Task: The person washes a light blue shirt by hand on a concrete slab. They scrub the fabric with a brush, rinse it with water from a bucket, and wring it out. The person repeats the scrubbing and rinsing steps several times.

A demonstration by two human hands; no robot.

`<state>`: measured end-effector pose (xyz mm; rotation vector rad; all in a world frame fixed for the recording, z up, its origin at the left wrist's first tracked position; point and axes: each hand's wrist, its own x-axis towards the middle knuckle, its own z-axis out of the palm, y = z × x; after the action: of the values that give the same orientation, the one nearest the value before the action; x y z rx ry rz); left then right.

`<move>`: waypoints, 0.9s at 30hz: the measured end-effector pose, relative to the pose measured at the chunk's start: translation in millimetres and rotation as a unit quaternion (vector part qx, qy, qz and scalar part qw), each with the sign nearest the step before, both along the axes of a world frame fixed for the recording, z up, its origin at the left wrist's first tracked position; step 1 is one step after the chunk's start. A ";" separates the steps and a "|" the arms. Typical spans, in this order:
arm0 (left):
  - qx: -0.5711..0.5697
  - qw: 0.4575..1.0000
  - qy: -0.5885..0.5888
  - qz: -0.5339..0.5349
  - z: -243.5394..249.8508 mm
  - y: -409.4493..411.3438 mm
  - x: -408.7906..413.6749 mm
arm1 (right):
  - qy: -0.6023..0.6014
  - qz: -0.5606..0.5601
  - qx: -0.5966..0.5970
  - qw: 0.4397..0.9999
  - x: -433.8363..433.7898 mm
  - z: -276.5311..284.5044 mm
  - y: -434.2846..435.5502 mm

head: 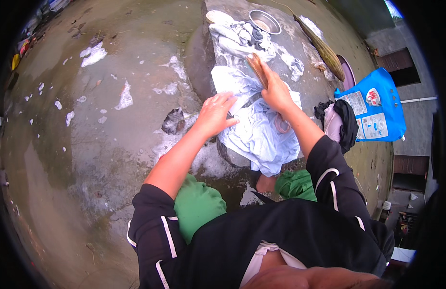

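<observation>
A wet, light blue garment (262,133) lies bunched on a low stone slab (298,47). My right hand (277,90) grips a wooden brush or block (257,68) over the garment's upper part; its underside is hidden. My left hand (216,112) rests at the garment's left edge, fingers spread and palm down, with suds on the skin. Farther up the slab, soapy white and grey clothes (241,38) lie in a heap beside a round metal bowl (265,22). A pink band or strap (281,124) shows among the folds near my right forearm.
A long dried gourd (322,48) lies along the slab's right side. Beyond it are a pink basin (346,72) and a blue detergent bag (378,106), with black and pink cloth (340,123) next to the bag. Foam patches (94,54) dot the wet concrete ground at left.
</observation>
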<state>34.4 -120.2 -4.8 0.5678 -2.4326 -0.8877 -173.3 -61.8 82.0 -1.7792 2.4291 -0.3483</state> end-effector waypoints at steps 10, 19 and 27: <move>0.135 0.957 -0.058 0.251 -0.6 -74.3 -41.6 | -0.036 -0.074 0.135 0.987 -34.6 -14.0 -28.9; 0.034 0.930 0.280 0.237 64.9 -85.0 -46.7 | -0.140 -0.059 -0.108 0.982 -45.9 41.6 -7.9; -0.065 0.991 0.110 0.026 7.6 0.2 -4.7 | -0.083 0.049 0.054 0.994 -49.2 37.3 43.5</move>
<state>29.7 -120.0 2.8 0.4570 -2.2464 -0.7239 -222.5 -18.3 119.3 -1.7418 2.1980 -0.3343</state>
